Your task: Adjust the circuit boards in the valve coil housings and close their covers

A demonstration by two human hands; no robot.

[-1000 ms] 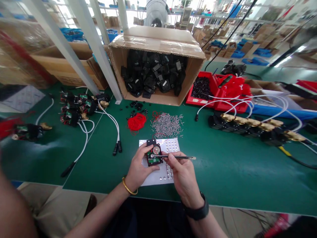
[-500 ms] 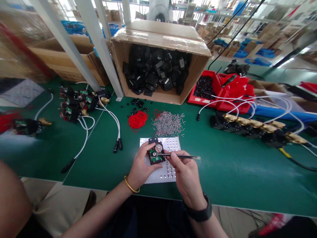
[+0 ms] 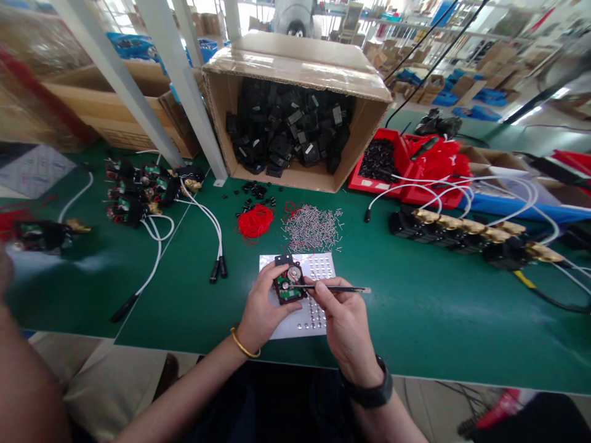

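Observation:
My left hand [image 3: 262, 306] is closed around a small black housing [image 3: 290, 295] with a green circuit board and a round silver part inside. Between the thumb and fingers of my right hand [image 3: 345, 317] is a pair of thin dark tweezers [image 3: 340, 288]. Their tip touches or hovers over a small round silver piece on the board; contact is too fine to tell. Beneath both hands lies a white sheet [image 3: 282, 329] bearing rows of small round silver pieces. Beyond it are a pile of small screws [image 3: 314, 227] and a bundle of red wire [image 3: 255, 223].
A cardboard box [image 3: 300, 52] of black housings stands at the back. Red bins [image 3: 355, 183] and a row of black units with brass fittings [image 3: 462, 223] are at right. More wired units [image 3: 132, 206] lie at left, where another person's arm [image 3: 28, 369] shows.
Both hands keep the same hold on the housing and tweezers, with the tip still at the silver piece. The view has shifted slightly. At left, the other person's arm has moved.

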